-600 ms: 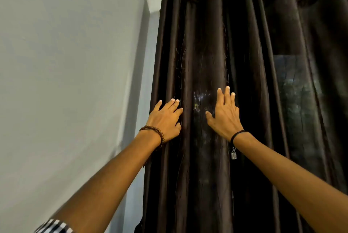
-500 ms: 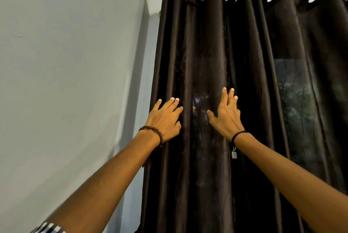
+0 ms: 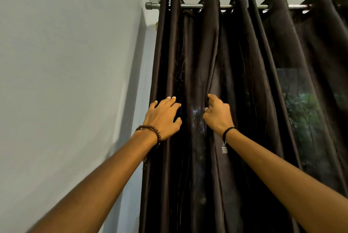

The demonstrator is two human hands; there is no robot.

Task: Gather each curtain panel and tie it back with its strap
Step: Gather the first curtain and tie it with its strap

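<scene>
Two hands, frame centre, on dark brown pleated fabric curtain panel (image 3: 197,53): left hand (image 3: 162,119) flat, fingers straight; right hand (image 3: 218,115) pinching fabric.

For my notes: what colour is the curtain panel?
The curtain panel is dark brown; the head view shows it.

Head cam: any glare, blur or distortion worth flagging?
Head view: daylight shows through the curtain panel at right, greenery visible; small bright patch between left hand and right hand; soft shadow on the wall beside it; folds fan outward from wide-angle distortion; hands sharp.
</scene>
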